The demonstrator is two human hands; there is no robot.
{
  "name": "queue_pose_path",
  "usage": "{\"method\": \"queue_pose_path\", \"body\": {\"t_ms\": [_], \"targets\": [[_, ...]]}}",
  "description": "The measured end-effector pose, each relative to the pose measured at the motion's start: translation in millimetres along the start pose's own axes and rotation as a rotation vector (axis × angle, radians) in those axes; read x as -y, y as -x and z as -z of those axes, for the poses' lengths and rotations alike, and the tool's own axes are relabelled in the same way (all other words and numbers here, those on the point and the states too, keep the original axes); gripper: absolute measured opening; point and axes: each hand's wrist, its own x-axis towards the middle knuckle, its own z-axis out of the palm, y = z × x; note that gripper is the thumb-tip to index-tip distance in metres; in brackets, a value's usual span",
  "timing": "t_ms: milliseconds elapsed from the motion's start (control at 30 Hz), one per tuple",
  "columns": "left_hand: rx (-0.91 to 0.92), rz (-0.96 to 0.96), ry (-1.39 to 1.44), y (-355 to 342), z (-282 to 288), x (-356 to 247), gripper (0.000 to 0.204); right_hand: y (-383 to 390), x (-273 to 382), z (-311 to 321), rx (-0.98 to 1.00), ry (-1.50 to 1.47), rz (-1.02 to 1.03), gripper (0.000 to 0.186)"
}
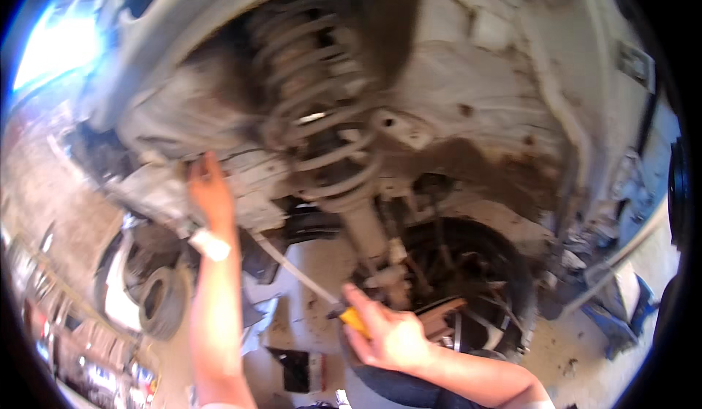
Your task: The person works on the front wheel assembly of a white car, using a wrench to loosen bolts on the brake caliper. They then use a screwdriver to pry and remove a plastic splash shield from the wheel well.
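My left hand reaches up to the pale metal panel left of the spring. Its fingers are stretched upward against the panel; blur hides whether they pinch anything small. A white band wraps that wrist. Lower and to the right, my right hand is closed round the yellow handle of a long-shafted tool. From there the thin pale shaft slants up and left, toward the area below the panel. Between and above my hands stands a dirty coil spring on a strut.
The wheel arch curves over the spring. Below the strut sits a dark wheel. A loose tyre stands at the left, and a dark box lies on the floor. Blue material lies at the right.
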Motion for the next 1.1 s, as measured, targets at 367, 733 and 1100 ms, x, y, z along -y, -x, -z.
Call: {"method": "queue_pose_path", "body": {"t_ms": [367, 733, 1100], "targets": [[0.07, 0.423, 0.405, -9.5, -2.0, 19.9, 0.02, 3.9, 4.2, 1.8, 0.097, -0.103, -0.048, 0.071], [0.122, 0.137, 0.127, -9.4, 8.6, 59.5, 0.035, 3.0, 2.2, -2.8, 0.104, -0.126, -0.057, 0.07], [0.666, 0.094, 0.137, 90.1, 58.9, -43.8, 0.025, 7.3, 0.7, -1.3, 0.047, -0.154, -0.053, 0.046]]}}
